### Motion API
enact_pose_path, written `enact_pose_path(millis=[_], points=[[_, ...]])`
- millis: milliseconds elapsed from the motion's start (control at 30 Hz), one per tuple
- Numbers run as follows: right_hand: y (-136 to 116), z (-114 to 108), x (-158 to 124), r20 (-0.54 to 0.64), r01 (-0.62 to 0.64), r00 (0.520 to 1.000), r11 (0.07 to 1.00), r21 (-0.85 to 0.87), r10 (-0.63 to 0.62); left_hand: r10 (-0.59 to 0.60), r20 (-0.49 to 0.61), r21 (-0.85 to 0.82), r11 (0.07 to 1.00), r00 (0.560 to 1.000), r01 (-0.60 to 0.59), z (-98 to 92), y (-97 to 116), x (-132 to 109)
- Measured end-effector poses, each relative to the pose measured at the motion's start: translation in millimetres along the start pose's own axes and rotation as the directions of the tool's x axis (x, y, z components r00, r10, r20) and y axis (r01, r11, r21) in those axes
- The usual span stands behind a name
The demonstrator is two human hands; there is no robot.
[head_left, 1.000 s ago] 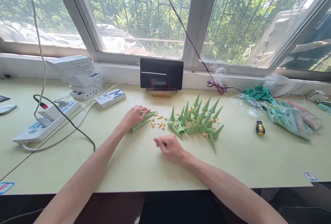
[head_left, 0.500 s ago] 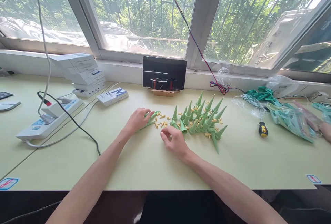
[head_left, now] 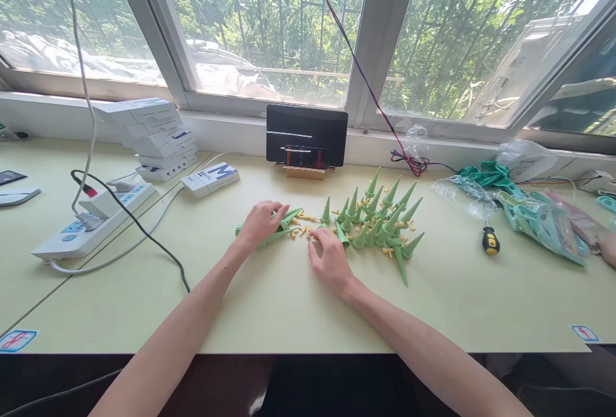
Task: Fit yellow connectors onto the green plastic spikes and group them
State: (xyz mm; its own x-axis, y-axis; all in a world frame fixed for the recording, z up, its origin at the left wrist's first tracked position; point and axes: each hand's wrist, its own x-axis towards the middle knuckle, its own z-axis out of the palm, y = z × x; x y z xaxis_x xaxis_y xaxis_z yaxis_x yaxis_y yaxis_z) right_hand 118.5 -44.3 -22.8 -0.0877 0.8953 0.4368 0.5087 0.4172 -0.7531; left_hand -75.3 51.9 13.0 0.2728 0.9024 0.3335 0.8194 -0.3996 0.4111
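My left hand (head_left: 260,222) lies over several green plastic cones (head_left: 278,235) resting on their sides, its fingers stretched out across them and partly covering them. Some cone tips point right, and one base shows left of the hand. My right hand (head_left: 330,259) is on the other side of a few small yellow peg-like pieces (head_left: 302,231). Its fingers are bent, with thumb and index apart and nothing visible between them. Just beyond it is a large group of green cones (head_left: 389,222), many upright and some lying, with yellow pieces scattered among them.
A tablet (head_left: 307,127) with a phone in front stands by the window. On the left are a power strip (head_left: 62,244), cables and stacked white boxes (head_left: 154,135). A screwdriver (head_left: 491,241) and bagged green parts (head_left: 539,224) lie right, near another person's hand (head_left: 609,249).
My left hand has shifted slightly right, and the cones under it show more on both sides. My right hand has moved a little right and away from me, its fingertips nearer the yellow pieces.
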Motion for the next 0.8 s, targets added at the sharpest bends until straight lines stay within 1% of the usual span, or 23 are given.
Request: enact_pose_path(millis=[67,167,267,367,433,533,800], points=[[0,-1,0,0.001,-0.009,1.0,1.0,-0.012,0.009,-0.045,-0.035,0.091,0.995,0.998,0.048,-6.2,-2,0],[0,-1,0,0.011,-0.02,1.0,0.999,-0.031,0.02,-0.181,-0.064,0.23,0.954,0.981,0.191,-15.9,-7,1],[0,-2,0,0.017,-0.017,1.0,0.999,-0.038,0.018,-0.326,-0.067,0.308,0.892,0.943,0.33,-21.7,-15,2],[0,-1,0,0.011,-0.007,1.0,0.999,-0.032,0.008,-0.422,-0.033,0.341,0.847,0.906,0.407,-22.6,-21,2],[-1,-1,-1,0.002,0.001,1.0,1.0,-0.022,-0.001,-0.454,-0.011,0.345,0.834,0.891,0.429,-21.8,-22,1],[-2,-1,-1,-0.005,0.015,1.0,1.0,-0.001,-0.015,-0.47,-0.008,0.347,0.826,0.882,0.444,-19.9,-21,1],[-3,0,-3,0.016,0.033,0.999,0.999,0.037,-0.034,-0.46,-0.049,0.34,0.827,0.886,0.448,-13.2,-19,0]])
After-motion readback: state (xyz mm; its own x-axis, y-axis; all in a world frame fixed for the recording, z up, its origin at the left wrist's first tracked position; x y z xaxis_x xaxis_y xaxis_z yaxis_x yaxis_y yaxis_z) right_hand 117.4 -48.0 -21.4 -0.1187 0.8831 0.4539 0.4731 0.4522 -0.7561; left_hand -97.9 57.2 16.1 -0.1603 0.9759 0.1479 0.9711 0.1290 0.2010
